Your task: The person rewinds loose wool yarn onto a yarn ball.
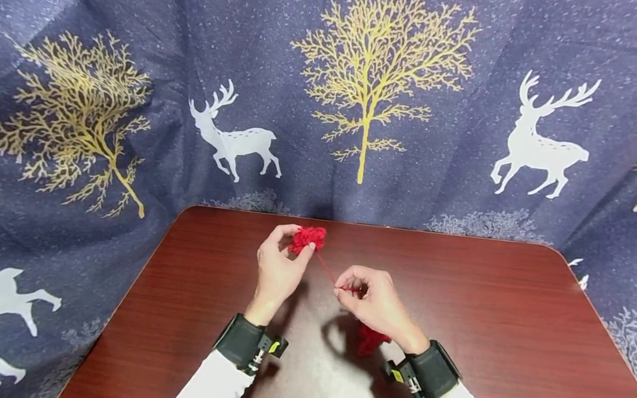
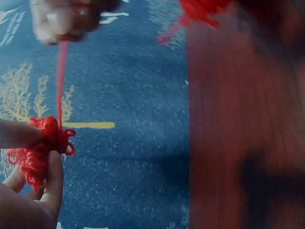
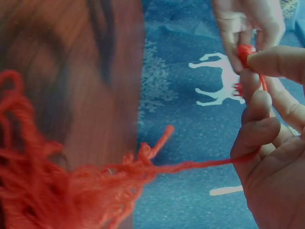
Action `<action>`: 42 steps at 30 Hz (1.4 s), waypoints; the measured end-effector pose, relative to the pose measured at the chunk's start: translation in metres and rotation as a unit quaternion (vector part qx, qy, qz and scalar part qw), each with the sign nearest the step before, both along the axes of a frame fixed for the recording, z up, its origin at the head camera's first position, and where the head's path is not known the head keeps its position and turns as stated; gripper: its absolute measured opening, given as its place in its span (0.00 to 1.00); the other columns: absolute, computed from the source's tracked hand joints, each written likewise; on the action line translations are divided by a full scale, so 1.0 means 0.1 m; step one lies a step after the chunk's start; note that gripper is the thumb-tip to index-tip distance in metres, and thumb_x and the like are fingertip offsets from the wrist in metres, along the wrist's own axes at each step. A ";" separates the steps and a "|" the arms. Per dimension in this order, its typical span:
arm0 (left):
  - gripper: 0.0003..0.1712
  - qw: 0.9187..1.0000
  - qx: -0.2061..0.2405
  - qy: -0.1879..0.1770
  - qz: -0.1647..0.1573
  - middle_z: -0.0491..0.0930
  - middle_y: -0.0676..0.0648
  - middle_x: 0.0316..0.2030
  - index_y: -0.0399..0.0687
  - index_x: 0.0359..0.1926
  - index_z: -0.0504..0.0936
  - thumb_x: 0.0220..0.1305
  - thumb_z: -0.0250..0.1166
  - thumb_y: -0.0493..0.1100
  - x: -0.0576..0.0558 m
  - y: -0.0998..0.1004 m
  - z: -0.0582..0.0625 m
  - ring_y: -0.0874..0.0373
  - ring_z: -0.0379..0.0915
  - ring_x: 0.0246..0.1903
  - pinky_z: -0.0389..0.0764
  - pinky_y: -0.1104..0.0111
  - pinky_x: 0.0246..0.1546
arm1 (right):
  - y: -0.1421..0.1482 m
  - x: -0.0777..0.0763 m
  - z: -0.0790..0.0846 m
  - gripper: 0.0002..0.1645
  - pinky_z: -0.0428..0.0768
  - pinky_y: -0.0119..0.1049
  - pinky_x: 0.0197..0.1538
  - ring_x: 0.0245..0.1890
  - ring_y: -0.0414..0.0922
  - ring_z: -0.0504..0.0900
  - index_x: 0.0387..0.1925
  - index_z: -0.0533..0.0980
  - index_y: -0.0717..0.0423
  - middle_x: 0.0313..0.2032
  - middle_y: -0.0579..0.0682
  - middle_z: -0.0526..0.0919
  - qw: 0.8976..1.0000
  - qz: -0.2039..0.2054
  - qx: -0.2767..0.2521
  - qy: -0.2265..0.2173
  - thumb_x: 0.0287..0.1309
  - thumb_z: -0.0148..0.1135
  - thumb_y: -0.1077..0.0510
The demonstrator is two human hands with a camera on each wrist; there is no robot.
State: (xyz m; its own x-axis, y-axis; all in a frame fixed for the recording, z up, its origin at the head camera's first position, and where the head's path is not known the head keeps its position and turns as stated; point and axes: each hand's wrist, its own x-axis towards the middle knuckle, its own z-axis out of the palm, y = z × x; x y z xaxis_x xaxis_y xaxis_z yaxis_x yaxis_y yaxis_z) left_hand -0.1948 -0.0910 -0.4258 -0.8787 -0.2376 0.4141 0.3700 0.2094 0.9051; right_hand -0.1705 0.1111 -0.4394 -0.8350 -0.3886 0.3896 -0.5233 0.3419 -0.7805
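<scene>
My left hand [image 1: 280, 271] pinches a small looped bundle of red yarn [image 1: 307, 240] between thumb and fingers, above the far part of the table. From that bundle a strand of yarn [image 2: 60, 86] runs taut to my right hand [image 1: 378, 302], whose thumb and fingertips pinch it. The strand passes through the curled fingers of the right hand in the right wrist view. It continues to a larger loose tangle of red yarn [image 3: 71, 191], which shows below the right hand in the head view, partly hidden by it. A loose yarn end sticks out of the tangle.
A dark reddish-brown table [image 1: 512, 330] with rounded far corners lies under both hands. Behind it hangs a blue cloth [image 1: 440, 172] printed with white deer and yellow trees. Black bands with small devices [image 1: 243, 342] sit on both wrists.
</scene>
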 end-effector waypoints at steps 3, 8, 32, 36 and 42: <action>0.20 0.997 -0.078 0.024 0.016 0.83 0.43 0.41 0.39 0.47 0.83 0.52 0.74 0.30 0.01 -0.02 -0.06 0.52 0.83 0.36 0.85 0.57 0.36 | 0.02 0.00 0.06 0.08 0.73 0.30 0.22 0.19 0.37 0.74 0.31 0.83 0.48 0.21 0.37 0.78 1.000 0.003 -0.010 0.003 0.54 0.71 0.65; 0.19 0.985 -0.166 0.034 0.015 0.82 0.47 0.41 0.44 0.47 0.85 0.51 0.74 0.30 0.01 -0.05 -0.13 0.56 0.79 0.36 0.83 0.63 0.36 | 0.07 -0.02 0.17 0.06 0.71 0.30 0.22 0.19 0.39 0.72 0.31 0.83 0.52 0.21 0.41 0.77 0.999 0.002 -0.028 -0.024 0.55 0.71 0.65; 0.20 0.922 -0.222 -0.064 -0.311 0.83 0.51 0.39 0.46 0.46 0.84 0.54 0.69 0.26 0.12 -0.13 -0.13 0.57 0.80 0.34 0.86 0.61 0.36 | 0.37 -0.35 0.25 0.07 0.58 0.28 0.22 0.18 0.34 0.65 0.36 0.81 0.61 0.27 0.44 0.83 0.920 -0.030 -0.353 -0.171 0.59 0.65 0.73; 0.19 0.911 -0.160 -0.072 -0.374 0.84 0.48 0.40 0.42 0.47 0.84 0.55 0.68 0.25 0.14 -0.12 -0.10 0.54 0.82 0.39 0.86 0.61 0.41 | 0.37 -0.40 0.19 0.05 0.59 0.26 0.22 0.17 0.35 0.65 0.38 0.79 0.67 0.26 0.45 0.83 0.908 -0.039 -0.375 -0.181 0.60 0.65 0.73; 0.18 0.890 -0.063 -0.072 -0.445 0.86 0.43 0.41 0.37 0.47 0.84 0.56 0.69 0.23 0.16 -0.11 -0.01 0.54 0.84 0.41 0.86 0.58 0.46 | 0.35 -0.46 0.04 0.06 0.60 0.25 0.21 0.17 0.35 0.65 0.35 0.83 0.58 0.24 0.44 0.82 0.904 -0.068 -0.370 -0.201 0.60 0.67 0.71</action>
